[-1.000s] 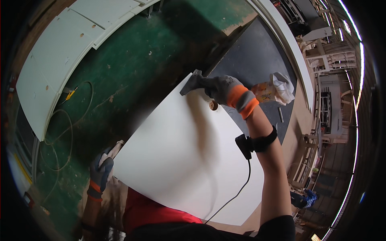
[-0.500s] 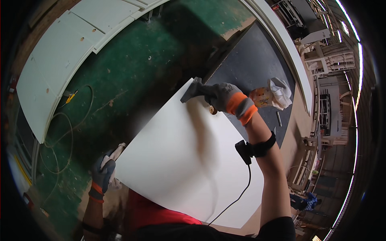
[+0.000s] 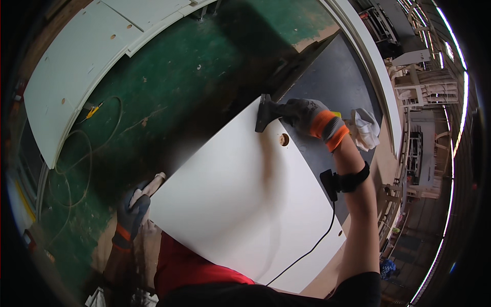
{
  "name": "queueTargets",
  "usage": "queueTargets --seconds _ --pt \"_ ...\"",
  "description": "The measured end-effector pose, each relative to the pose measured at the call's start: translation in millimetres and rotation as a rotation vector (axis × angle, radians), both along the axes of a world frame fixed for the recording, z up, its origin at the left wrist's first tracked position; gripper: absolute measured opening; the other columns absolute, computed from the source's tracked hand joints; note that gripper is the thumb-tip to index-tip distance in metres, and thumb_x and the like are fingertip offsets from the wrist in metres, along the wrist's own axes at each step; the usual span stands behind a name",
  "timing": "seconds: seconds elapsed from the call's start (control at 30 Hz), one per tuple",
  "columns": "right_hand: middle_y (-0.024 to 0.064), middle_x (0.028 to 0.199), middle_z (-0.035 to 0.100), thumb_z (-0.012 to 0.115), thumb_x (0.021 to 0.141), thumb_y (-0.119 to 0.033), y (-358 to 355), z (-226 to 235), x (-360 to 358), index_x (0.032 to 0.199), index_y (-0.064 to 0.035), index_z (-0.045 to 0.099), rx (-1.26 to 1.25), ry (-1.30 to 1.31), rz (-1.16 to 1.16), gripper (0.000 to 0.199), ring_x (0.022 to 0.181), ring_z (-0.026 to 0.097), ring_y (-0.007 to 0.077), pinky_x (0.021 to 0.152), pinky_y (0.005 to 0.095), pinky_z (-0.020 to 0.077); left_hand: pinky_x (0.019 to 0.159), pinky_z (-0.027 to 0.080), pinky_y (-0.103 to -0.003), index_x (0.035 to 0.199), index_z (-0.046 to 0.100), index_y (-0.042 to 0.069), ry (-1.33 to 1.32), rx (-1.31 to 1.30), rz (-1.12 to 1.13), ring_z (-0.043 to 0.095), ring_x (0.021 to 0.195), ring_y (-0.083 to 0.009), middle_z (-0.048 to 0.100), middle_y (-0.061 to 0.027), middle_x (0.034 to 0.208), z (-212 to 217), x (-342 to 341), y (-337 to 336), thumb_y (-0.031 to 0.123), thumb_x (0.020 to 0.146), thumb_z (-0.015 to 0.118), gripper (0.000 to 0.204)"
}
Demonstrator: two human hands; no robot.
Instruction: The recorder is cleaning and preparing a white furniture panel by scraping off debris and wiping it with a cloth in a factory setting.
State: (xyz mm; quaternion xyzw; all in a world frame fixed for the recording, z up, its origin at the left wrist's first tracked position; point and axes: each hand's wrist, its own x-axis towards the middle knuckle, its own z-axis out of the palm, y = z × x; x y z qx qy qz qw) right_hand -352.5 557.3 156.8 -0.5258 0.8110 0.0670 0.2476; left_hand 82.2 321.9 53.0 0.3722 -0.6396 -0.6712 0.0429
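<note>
Holding broad scraper [image 3: 264, 113] over smooth panel [image 3: 225, 189]

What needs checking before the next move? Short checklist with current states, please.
1. Right hand closed on the dark wide-bladed tool: ok.
2. Blade apart from the round hole in the white panel: ok, the hole sits beside it.
3. Left hand holding the pale cloth by the panel's left corner: ok.
4. Black cable away from the blade: ok, it crosses the panel's near right part.
5. Panel supported underneath: cannot tell, underside hidden.
6. Blade pressure: cannot tell.
</note>
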Motion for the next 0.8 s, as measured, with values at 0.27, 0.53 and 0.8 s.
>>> queueTargets --seconds 0.27,0.53,0.8 --pt "0.0084 0.099 0.066 0.059 0.085 -0.011 -9.9 -4.8 7.2 0.113 -0.0183 0.066 0.063 -0.022 0.100 0.029 0.091 0.064 0.0304 0.079 0.0377 0.0520 0.082 0.047 -0.027 0.122 0.058 -0.003 -0.080 -0.080 0.240 0.057 0.090 -0.0123 0.063 -0.0036 0.099 -25.7 50.0 -16.0 0.025 0.096 0.060 0.039" --pt "0.0036 0.093 0.064 0.060 0.086 -0.020 -64.4 -9.0 119.3 0.099 -0.0211 0.070 0.029 0.027 0.417 0.016 0.084 0.064 0.0272 0.070 0.0394 0.0536 0.081 0.046 -0.029 0.114 0.059 -0.005 -0.143 -0.187 0.297 0.054 0.091 -0.0120 0.063 -0.0064 0.098 -4.5 82.9 -20.8 0.027 0.097 0.057 0.036" --pt "-0.0020 0.102 0.069 0.053 0.087 -0.013 -124.2 -20.7 269.3 0.106 -0.0243 0.069 -0.226 -0.168 0.526 0.027 0.095 0.067 0.0219 0.076 0.0291 0.0537 0.091 0.044 -0.028 0.126 0.055 -0.007 -0.149 -0.270 0.575 0.055 0.102 -0.0135 0.062 -0.0073 0.113 6.6 121.8 -24.6 0.032 0.094 0.064 0.052"
